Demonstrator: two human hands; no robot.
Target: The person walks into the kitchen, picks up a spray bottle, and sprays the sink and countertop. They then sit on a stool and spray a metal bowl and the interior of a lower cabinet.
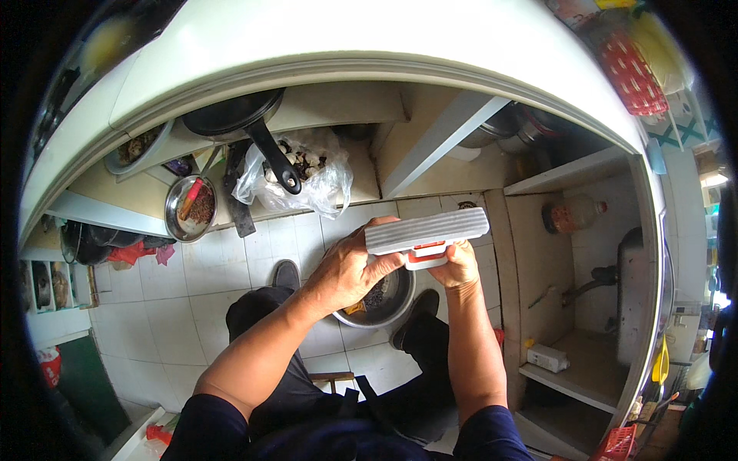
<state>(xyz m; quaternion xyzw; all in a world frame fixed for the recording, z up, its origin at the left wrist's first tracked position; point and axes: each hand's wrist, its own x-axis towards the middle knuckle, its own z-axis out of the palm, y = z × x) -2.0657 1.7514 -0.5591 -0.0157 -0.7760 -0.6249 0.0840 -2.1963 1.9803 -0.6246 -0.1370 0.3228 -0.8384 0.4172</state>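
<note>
My left hand (pixel 346 268) and my right hand (pixel 461 265) hold a flat plastic case (pixel 426 230) between them, raised above the floor. Its upward side is ribbed in grey and white stripes, and a white-and-red latch or handle (pixel 426 256) sits on the edge facing me. My left thumb presses near this latch; my right fingers wrap the other end and are partly hidden. Below the case, a round metal basin (pixel 403 308) rests on the tiles between my feet. Dark grains (pixel 377 294) and a yellow-brown piece (pixel 354 308) lie inside it.
Ahead, under the white counter (pixel 369 29), shelves hold a black-handled pan (pixel 230 115) and a clear plastic bag (pixel 337 190) of pale bulbs. A metal bowl (pixel 190 231) with brown grains and a red-handled tool stands left. At right are a bottle (pixel 571 216) and drain pipe (pixel 588 288).
</note>
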